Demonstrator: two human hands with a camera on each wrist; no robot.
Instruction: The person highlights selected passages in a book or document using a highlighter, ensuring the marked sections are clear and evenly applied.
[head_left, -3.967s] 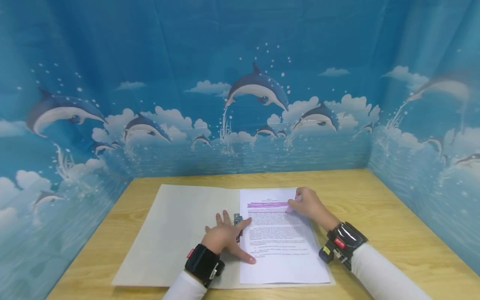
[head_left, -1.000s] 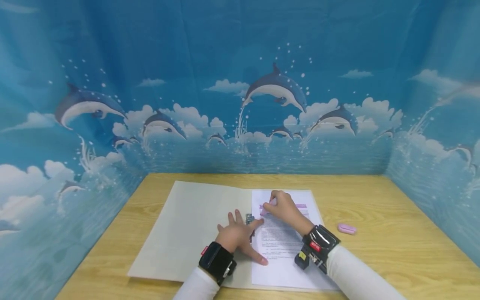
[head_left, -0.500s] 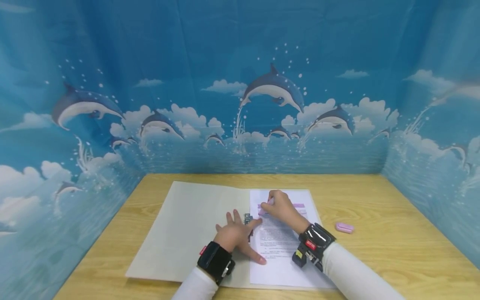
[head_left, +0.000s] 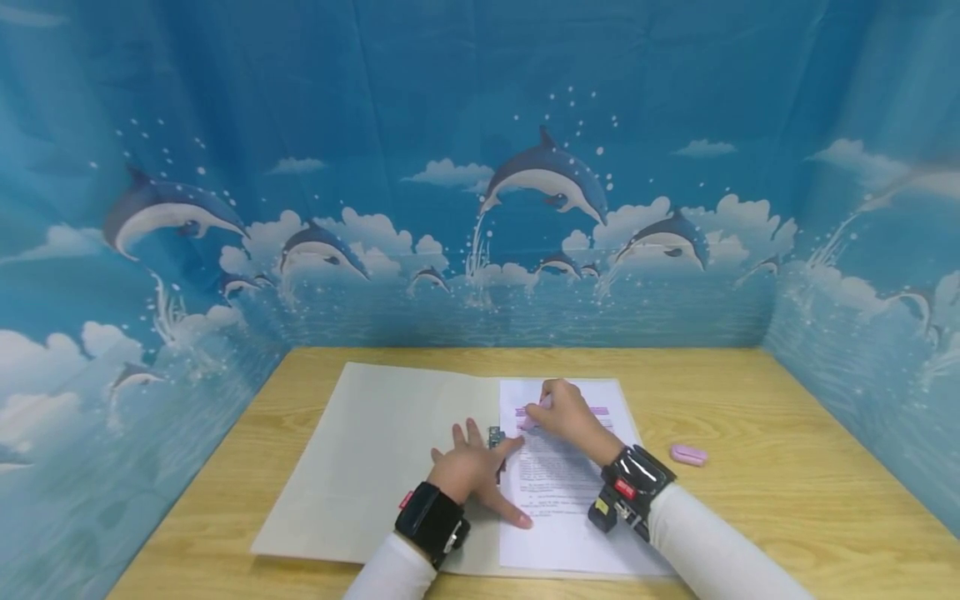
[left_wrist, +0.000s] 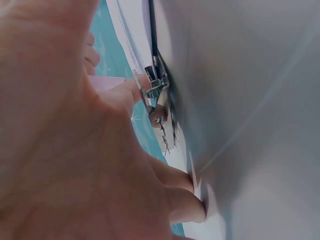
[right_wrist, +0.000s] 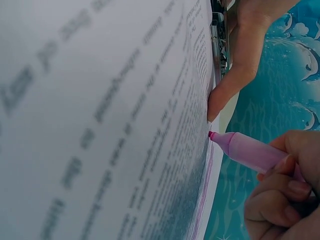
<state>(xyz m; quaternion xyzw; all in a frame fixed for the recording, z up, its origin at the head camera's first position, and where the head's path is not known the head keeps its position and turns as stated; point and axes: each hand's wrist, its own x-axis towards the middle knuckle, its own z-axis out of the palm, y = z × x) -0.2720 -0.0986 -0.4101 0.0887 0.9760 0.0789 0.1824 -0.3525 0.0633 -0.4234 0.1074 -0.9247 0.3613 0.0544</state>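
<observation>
My right hand (head_left: 568, 417) pinches a pink highlighter (right_wrist: 252, 151). In the right wrist view its dark pink tip meets the printed paper (right_wrist: 115, 125) near the left margin, or sits just over it; I cannot tell which. Purple strokes mark the upper lines of the paper. With fingers spread, my left hand (head_left: 467, 473) rests across the spine of an opened folder (head_left: 382, 450), thumb and index finger on the sheet's left edge. The metal clip (left_wrist: 157, 82) of the folder lies partly hidden beneath that hand.
A pink highlighter cap (head_left: 688, 454) lies on the wooden table (head_left: 780, 500), right of the folder. Behind the table hangs a blue curtain (head_left: 420, 100) printed with dolphins, which also lines both sides.
Since four seconds ago the right hand has moved with the highlighter from the right end of the lines to the left margin, uncovering the cap. The left hand stays on the folder.
</observation>
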